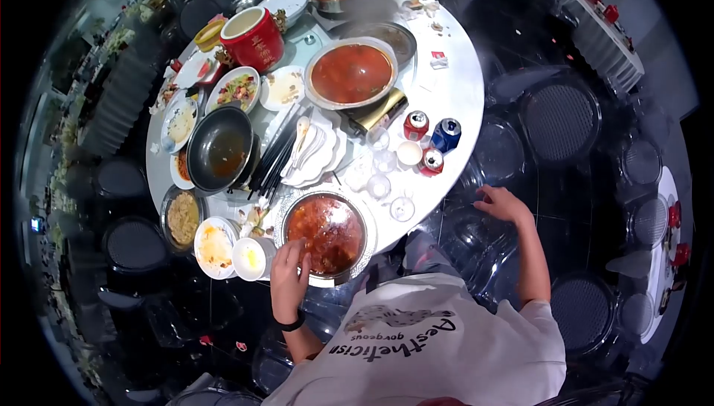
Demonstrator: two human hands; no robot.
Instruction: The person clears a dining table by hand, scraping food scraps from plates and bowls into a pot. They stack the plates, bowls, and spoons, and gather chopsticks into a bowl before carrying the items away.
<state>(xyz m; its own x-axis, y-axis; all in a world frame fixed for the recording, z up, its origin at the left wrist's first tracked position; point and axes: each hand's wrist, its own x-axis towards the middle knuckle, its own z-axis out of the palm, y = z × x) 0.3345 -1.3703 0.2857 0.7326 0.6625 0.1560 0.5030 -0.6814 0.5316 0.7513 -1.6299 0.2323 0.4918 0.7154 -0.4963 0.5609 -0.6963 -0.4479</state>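
Observation:
My left hand, with a dark band on its wrist, is at the near left rim of a metal pan of red-brown stew. Its fingers are loosely extended and partly overlap the rim. Close beside it stand a white bowl with yellow remains and a stained white bowl. Off the table's right edge, my right hand hovers empty, fingers apart and slightly bent. Nearest to it on the tabletop are clear plastic cups and a red can.
The round white table carries a pot of red soup, a black pan, a red tub, a blue can, stacked white dishes with black chopsticks and used plates. Dark-seated chairs surround it.

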